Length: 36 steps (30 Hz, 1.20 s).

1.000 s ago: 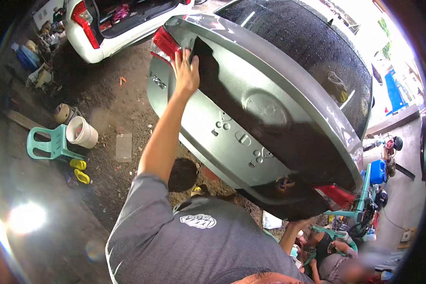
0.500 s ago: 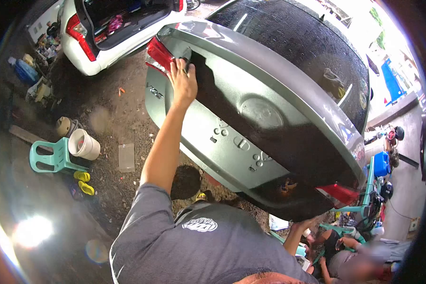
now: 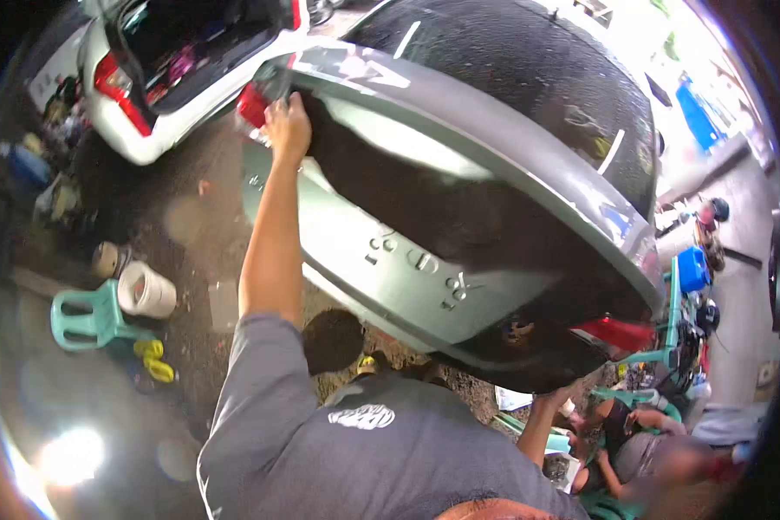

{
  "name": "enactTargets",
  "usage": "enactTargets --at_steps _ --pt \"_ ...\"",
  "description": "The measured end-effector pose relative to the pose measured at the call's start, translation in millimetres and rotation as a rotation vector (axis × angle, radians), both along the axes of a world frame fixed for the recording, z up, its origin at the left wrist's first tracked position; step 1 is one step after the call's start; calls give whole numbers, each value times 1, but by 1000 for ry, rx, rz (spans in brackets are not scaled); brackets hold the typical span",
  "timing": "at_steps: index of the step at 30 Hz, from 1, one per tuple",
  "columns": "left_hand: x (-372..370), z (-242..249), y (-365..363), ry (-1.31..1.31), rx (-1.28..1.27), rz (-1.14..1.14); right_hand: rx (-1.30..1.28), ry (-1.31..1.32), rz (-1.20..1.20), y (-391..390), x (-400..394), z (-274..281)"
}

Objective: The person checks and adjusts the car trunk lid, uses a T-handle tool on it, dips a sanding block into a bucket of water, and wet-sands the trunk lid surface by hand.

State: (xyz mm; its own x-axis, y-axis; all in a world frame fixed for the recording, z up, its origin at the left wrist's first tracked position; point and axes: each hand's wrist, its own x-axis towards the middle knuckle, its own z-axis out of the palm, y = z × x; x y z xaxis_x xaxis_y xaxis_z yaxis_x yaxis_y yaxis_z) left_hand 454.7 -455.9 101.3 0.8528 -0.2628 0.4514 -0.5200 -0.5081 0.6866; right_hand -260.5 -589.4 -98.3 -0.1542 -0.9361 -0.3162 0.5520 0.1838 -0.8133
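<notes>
The silver-green trunk lid (image 3: pixel 390 299) of a car fills the middle of the view. At its upper left corner my left hand (image 3: pixel 288 132) is beside a red tail light (image 3: pixel 251 106), with its fingers curled. Motion blur and the angle hide what, if anything, is in them. A second red tail light (image 3: pixel 615 336) is on the lid's right end. Below that, my right hand (image 3: pixel 566 397) is at the lid's lower right edge, its fingers mostly hidden behind the edge.
A white car (image 3: pixel 139 130) with its rear hatch up stands at the upper left. On the left floor are a green plastic chair (image 3: pixel 87 321), a white bucket (image 3: pixel 147 290) and yellow slippers (image 3: pixel 156 368). A person (image 3: pixel 637 451) sits at the lower right, by a blue container (image 3: pixel 692 269).
My left hand has moved up along the tail light, and its fingers went from lying flat to curled. The view has turned slightly. My right hand stays at the lid's lower edge.
</notes>
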Motion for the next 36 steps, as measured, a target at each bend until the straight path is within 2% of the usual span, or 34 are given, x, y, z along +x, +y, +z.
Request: enactTargets --at_steps 1,2,3,5,6,8,10,12,14,16,17,19,21,22,23,24,25,27,29,32,33,36 --pt "18 -29 -8 -138 -90 34 -28 -11 4 -1 2 2" --pt "-25 -12 2 -39 -116 -4 -85 -7 -6 5 6 6" --pt "-30 -37 7 -236 103 -55 -151 -8 -32 3 11 11" --pt "-39 -67 3 -256 118 -58 -109 111 -137 -3 -1 -3" --pt "-40 -39 0 -110 18 -70 -60 175 -204 5 12 18" --pt "16 -31 -3 64 77 -55 32 182 -203 21 33 61" --pt "36 -20 -11 -9 219 13 -12 137 -98 3 -3 -3" --pt "28 -38 -7 -122 306 31 21 109 -102 1 -8 -10" --pt "49 -102 4 -514 353 -7 24 151 -125 5 1 3" --pt "29 -84 2 -234 168 19 26 208 -147 4 1 1" --pt "60 -82 4 -280 257 -48 27 241 -161 1 -2 -10" --pt "105 -69 0 -348 281 -99 35 263 -154 0 -7 -15" --pt "138 -70 -3 -403 402 -24 53 279 -133 -3 -11 -25" --pt "152 -79 -2 -440 578 47 43 244 -147 -3 -13 -30" --pt "139 -91 5 -627 604 37 26 209 -157 -6 -12 -35" --pt "139 -109 0 -779 154 -150 9 173 -164 -7 -10 -37" --pt "115 -116 4 -679 227 -123 11 191 -186 -7 -10 -37" --pt "91 -106 1 -536 204 -135 22 270 -188 -5 -7 -31" --pt "83 -72 -4 -446 13 -204 31 323 -176 -4 -8 -30" --pt "110 -54 -6 -235 279 -81 42 328 -164 -1 -7 -26" --pt "105 -67 -5 -308 161 -119 40 312 -172 0 -5 -22" --pt "-8 -47 -5 -395 -51 -233 16 285 -166 -4 -4 -26"
